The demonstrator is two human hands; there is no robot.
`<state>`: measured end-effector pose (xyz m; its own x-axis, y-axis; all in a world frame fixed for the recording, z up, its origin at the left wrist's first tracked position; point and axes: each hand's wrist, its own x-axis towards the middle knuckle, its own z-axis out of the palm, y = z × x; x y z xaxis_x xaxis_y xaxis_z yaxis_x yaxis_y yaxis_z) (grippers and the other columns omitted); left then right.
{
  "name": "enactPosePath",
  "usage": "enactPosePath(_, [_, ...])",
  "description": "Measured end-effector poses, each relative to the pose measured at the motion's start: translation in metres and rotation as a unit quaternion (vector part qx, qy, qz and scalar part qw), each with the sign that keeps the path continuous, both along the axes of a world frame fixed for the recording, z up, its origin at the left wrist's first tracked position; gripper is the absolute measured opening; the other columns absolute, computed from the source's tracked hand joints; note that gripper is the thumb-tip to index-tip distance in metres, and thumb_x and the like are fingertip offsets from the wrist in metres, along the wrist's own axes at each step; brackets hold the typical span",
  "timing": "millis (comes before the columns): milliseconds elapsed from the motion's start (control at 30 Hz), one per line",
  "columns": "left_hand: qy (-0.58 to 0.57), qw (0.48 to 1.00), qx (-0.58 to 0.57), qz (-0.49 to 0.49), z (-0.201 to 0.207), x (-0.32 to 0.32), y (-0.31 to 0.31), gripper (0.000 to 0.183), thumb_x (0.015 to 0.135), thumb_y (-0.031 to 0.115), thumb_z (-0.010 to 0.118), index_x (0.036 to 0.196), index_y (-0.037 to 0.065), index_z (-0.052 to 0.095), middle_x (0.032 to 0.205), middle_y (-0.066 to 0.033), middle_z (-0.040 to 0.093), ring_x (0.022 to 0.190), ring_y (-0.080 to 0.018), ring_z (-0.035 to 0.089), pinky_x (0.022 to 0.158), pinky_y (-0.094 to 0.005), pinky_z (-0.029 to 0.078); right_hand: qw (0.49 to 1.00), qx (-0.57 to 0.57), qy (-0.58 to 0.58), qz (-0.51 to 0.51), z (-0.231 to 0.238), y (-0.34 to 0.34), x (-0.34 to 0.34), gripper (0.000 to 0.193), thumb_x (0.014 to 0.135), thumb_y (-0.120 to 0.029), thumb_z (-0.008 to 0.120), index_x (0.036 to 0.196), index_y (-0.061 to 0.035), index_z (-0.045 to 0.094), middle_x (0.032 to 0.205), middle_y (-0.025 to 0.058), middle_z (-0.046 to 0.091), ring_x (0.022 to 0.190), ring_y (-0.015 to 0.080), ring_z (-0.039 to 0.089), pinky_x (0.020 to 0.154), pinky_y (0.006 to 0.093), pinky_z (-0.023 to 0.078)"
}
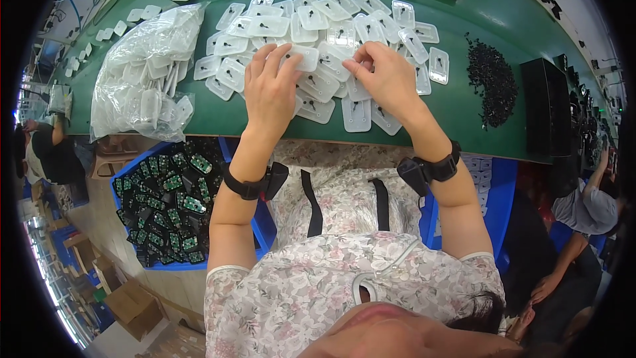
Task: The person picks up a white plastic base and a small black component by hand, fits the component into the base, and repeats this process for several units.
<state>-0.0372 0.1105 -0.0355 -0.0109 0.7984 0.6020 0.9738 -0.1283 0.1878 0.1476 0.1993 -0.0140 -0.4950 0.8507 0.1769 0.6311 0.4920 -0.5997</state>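
The left hand (pixel 270 86) holds a milky-white, round-cornered rectangular cover (pixel 307 59) over a pile of similar covers (pixel 317 86) on the green bench (pixel 440 116). The right hand (pixel 389 83) is narrow; its grip I cannot tell.

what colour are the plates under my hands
The plates are translucent white, clearest in head view.

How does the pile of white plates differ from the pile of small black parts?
The pile of white plates is pale; the pile of small black parts is dark. Each white plate is far larger than each black part. Both lie loose on the green table.
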Motion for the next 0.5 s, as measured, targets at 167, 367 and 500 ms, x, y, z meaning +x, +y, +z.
enactPosePath(167, [-0.011,1.0,0.012,-0.01,-0.004,0.002,-0.002,0.029,0.068,0.005,0.065,0.097,0.008,0.059,0.111,-0.0071,0.054,0.106,-0.0284,0.047,0.085,-0.0392,0.039,0.983,-0.167,0.075,-0.017,-0.004,0.003,0.005,0.025,0.078,-0.029,0.065,0.079,-0.0045,0.062,0.069,0.0006,0.059,0.062,0.009,0.051,0.057,0.0244,0.041])
enactPosePath(367, [-0.033,0.997,0.05,-0.04,-0.006,0.0,0.004,0.028,0.07,0.006,0.065,0.098,0.008,0.06,0.113,-0.0074,0.055,0.106,-0.0287,0.048,0.085,-0.0383,0.04,0.973,-0.193,0.119,-0.034,-0.005,0.008,0.014,0.025,0.079,-0.025,0.066,0.082,-0.0003,0.063,0.071,0.0005,0.059,0.064,0.007,0.05,0.059,0.0223,0.04])
enactPosePath(500, [-0.054,0.992,0.1,-0.058,-0.004,-0.002,0.008,0.03,0.071,0.004,0.065,0.1,0.007,0.06,0.113,-0.0071,0.056,0.103,-0.0285,0.05,0.084,-0.0368,0.041,0.963,-0.215,0.156,-0.038,-0.001,0.008,0.02,0.022,0.079,-0.022,0.066,0.082,-0.0008,0.063,0.071,-0.0013,0.058,0.065,0.0055,0.049,0.059,0.0207,0.039])
